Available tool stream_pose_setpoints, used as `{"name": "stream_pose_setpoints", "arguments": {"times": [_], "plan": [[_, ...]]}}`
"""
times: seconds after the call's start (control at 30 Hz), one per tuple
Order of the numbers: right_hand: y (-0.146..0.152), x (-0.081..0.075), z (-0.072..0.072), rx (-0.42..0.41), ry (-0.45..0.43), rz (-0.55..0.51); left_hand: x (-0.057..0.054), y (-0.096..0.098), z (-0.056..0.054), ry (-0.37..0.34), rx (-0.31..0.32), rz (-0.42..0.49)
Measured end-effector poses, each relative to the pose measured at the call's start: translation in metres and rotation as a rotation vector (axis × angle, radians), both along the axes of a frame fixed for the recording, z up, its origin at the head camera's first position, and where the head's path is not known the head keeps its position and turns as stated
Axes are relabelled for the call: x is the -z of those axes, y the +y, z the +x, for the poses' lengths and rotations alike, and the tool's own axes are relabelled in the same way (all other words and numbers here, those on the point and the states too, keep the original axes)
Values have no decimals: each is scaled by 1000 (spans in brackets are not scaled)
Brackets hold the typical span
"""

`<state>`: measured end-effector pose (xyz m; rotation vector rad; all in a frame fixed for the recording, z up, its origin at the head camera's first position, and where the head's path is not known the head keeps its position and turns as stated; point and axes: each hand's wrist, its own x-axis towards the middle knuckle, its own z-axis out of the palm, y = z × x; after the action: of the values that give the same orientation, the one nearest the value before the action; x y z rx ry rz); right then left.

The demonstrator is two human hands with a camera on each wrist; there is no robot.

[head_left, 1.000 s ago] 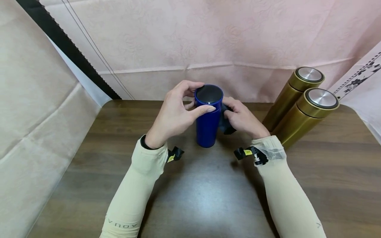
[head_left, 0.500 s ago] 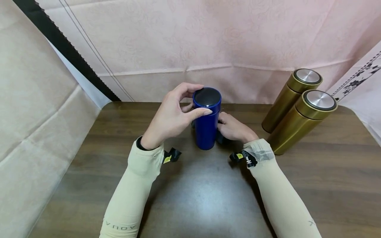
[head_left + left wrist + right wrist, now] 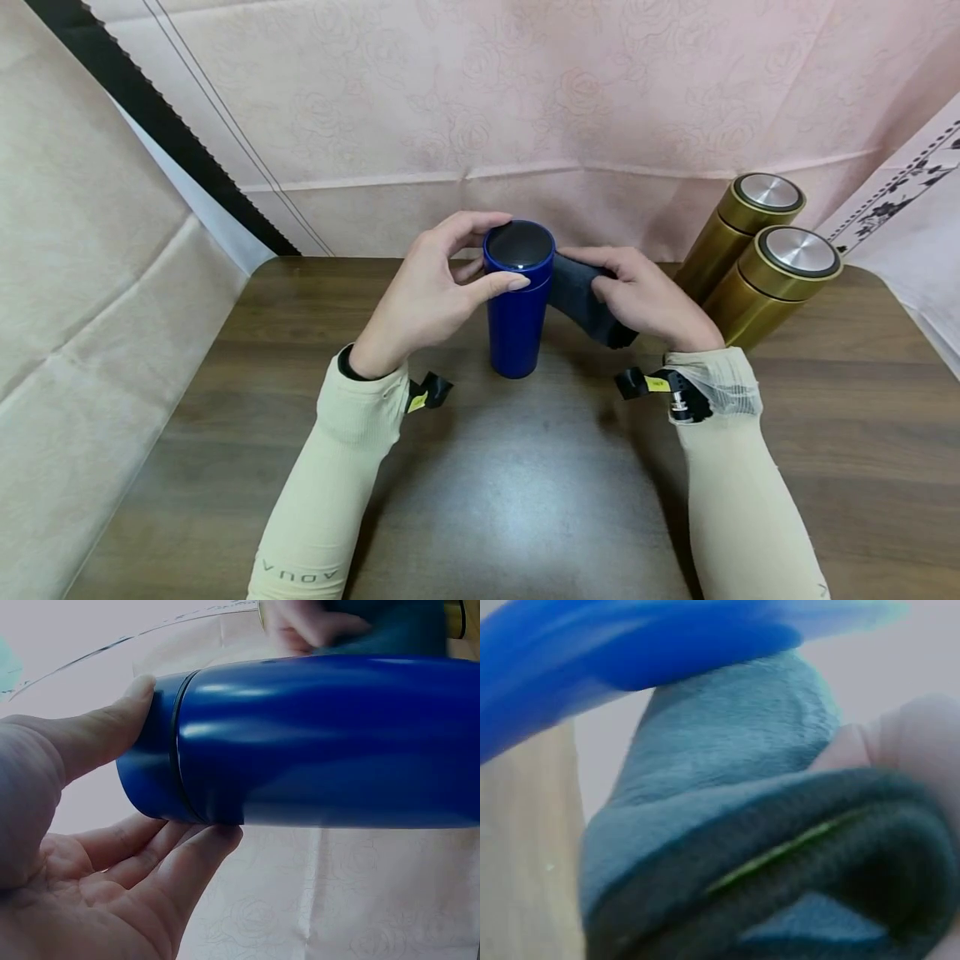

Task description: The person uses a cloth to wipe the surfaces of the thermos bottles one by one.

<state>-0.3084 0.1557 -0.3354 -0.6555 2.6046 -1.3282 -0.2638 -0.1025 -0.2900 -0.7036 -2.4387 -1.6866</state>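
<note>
A glossy blue thermos (image 3: 516,321) with a black top stands upright on the table. My left hand (image 3: 431,292) grips it around the lid, thumb across the near side and fingers behind; the left wrist view shows thumb and fingertips by the lid seam of the thermos (image 3: 322,742). On the other side, my right hand (image 3: 641,292) holds a folded dark grey-blue cloth (image 3: 585,304) against the thermos's right side. Up close in the right wrist view, the cloth (image 3: 735,727) appears folded over, its far end meeting the blue wall.
Two gold thermoses with silver tops, a far one (image 3: 738,225) and a near one (image 3: 783,279), stand close to my right hand. The wooden table (image 3: 510,500) ends at a pale pink floral cloth backdrop (image 3: 525,100). Small black cameras sit on both wrists.
My right hand first moved left, in behind the blue thermos with the cloth, then drew back out to the right, showing more of the cloth. The left hand keeps its grip.
</note>
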Motion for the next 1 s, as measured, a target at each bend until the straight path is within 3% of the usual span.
{"name": "stream_pose_setpoints", "arguments": {"times": [0.13,0.33,0.47,0.67,0.87,1.0], "plan": [[-8,-2,1,46,65,-75,0,-1,0,0,8,9],[-34,21,-11,60,154,-170,0,-2,-2,5,31,29],[-44,40,-16,60,74,-131,0,-3,-3,8,54,34],[-46,64,-24,-88,19,38,2,-5,-5,8,74,43],[-39,61,-21,-64,-57,67,3,-6,-6,-22,89,60],[-28,57,-21,-30,-96,6,3,-6,-6,-30,103,61]]}}
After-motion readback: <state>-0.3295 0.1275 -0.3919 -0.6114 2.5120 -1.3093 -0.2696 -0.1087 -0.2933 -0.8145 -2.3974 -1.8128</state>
